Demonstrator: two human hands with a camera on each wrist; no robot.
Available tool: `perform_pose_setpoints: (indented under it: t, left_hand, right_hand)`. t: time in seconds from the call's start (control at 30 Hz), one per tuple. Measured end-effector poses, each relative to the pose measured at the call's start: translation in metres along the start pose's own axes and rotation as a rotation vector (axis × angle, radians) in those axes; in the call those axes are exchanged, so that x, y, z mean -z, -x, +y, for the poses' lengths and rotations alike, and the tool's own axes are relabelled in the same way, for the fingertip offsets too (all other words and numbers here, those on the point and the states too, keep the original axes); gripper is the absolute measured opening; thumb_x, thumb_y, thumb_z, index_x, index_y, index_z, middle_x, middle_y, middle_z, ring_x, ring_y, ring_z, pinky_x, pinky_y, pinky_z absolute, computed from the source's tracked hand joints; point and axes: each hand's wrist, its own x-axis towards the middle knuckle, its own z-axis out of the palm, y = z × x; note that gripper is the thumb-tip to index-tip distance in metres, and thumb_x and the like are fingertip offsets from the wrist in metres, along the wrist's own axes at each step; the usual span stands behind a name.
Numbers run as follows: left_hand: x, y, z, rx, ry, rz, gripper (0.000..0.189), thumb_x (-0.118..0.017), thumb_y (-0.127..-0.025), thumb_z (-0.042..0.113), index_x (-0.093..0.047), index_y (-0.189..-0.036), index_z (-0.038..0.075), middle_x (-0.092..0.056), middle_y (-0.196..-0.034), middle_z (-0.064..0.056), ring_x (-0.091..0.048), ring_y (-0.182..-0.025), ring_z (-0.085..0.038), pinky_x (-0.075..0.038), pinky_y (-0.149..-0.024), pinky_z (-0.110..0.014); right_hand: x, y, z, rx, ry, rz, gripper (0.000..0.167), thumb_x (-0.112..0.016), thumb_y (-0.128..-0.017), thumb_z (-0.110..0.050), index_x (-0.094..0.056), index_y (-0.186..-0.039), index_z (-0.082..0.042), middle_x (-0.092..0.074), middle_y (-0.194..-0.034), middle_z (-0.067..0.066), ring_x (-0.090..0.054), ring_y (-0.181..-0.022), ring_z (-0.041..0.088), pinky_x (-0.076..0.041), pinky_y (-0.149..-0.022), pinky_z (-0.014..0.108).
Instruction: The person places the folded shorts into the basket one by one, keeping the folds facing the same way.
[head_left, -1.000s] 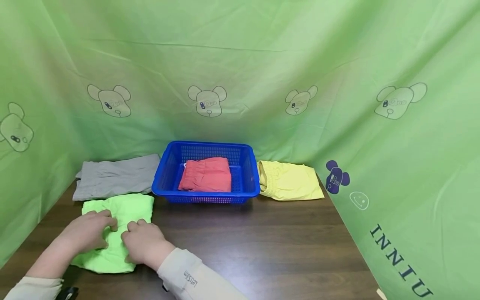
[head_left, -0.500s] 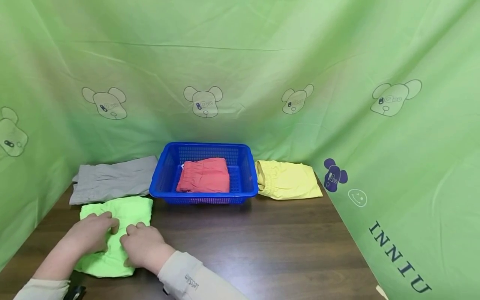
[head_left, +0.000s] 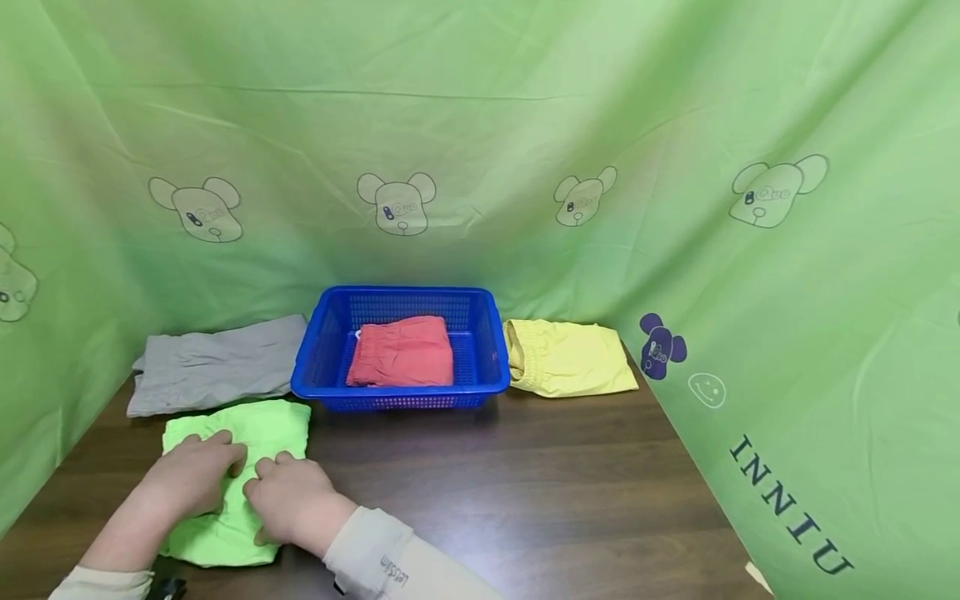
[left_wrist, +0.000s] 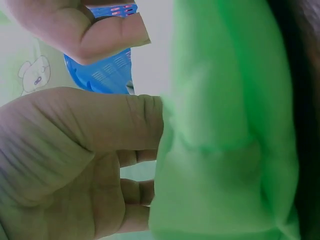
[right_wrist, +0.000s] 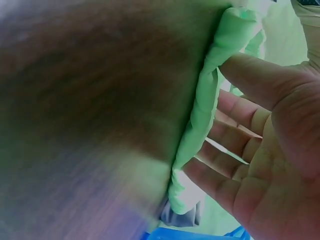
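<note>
A bright green folded garment [head_left: 273, 429] lies on the dark wooden table, at the left front of the head view. Over its left part rests my left hand [head_left: 191, 477], thumb and fingertips touching the cloth. My right hand [head_left: 294, 502] lies across its right side, fingers reaching onto the fabric. The left wrist view shows the thumb [left_wrist: 135, 120] of my left hand against the soft green folds. From the right wrist, the fingers [right_wrist: 225, 135] look spread and only lightly bent, touching the garment's edge.
Behind the hands stands a blue plastic basket [head_left: 401, 390] holding folded red elastic-waisted shorts [head_left: 405, 350]. A folded grey garment [head_left: 217, 367] lies left of it, folded yellow elastic-waisted shorts [head_left: 573, 358] right. A green printed curtain [head_left: 480, 125] encloses the table's back and sides.
The head view has turned slightly. Relative to the basket, the green garment and both hands have shifted a little to the right; the hands keep touching it.
</note>
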Motion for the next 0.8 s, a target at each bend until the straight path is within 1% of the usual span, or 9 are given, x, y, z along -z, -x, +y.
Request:
perform_pose_setpoints:
  t: [0.23,0.4,0.5,0.6,0.8]
  left_hand:
    - [-0.001,-0.003,0.004,-0.005,-0.012,0.001,0.041,-0.07,-0.062,-0.014,-0.052,-0.077,0.019,-0.044,-0.083,-0.001,-0.039,-0.067,-0.026,-0.036,-0.058,-0.035]
    - [-0.001,-0.004,0.007,0.001,-0.02,-0.015,0.04,-0.069,-0.066,-0.015,-0.051,-0.077,0.019,-0.043,-0.083,-0.002,-0.038,-0.067,-0.026,-0.035,-0.058,-0.036]
    - [-0.001,-0.004,0.009,-0.007,-0.021,-0.001,0.04,-0.068,-0.065,-0.015,-0.05,-0.076,0.019,-0.042,-0.082,-0.001,-0.037,-0.067,-0.026,-0.034,-0.058,-0.036]
    - [-0.001,-0.004,0.013,-0.017,-0.018,0.012,0.041,-0.068,-0.065,-0.015,-0.05,-0.075,0.02,-0.042,-0.081,-0.001,-0.037,-0.066,-0.026,-0.034,-0.058,-0.036]
    - [-0.001,-0.005,0.023,-0.016,-0.012,-0.006,0.04,-0.068,-0.07,-0.016,-0.049,-0.076,0.019,-0.042,-0.083,-0.001,-0.037,-0.067,-0.026,-0.035,-0.057,-0.037]
  right_hand:
    - [-0.003,0.003,0.002,0.003,0.004,0.008,0.057,-0.073,-0.078,-0.073,-0.06,-0.128,-0.048,-0.051,-0.122,-0.023,-0.048,-0.106,0.001,-0.05,-0.08,0.021]
    - [-0.003,0.007,0.004,0.021,0.017,0.013,0.058,-0.072,-0.078,-0.074,-0.06,-0.128,-0.048,-0.051,-0.122,-0.023,-0.048,-0.105,0.002,-0.05,-0.08,0.02]
    - [-0.002,0.011,0.006,0.022,0.017,0.021,0.057,-0.072,-0.078,-0.074,-0.061,-0.127,-0.047,-0.051,-0.12,-0.022,-0.048,-0.104,0.002,-0.05,-0.079,0.02]
    - [-0.001,0.015,0.009,0.019,0.017,0.033,0.056,-0.073,-0.078,-0.074,-0.062,-0.125,-0.046,-0.052,-0.118,-0.022,-0.048,-0.102,0.002,-0.05,-0.076,0.02]
    - [-0.002,0.024,0.014,0.034,0.023,0.033,0.053,-0.073,-0.077,-0.074,-0.063,-0.122,-0.046,-0.052,-0.116,-0.021,-0.048,-0.1,0.002,-0.049,-0.076,0.019]
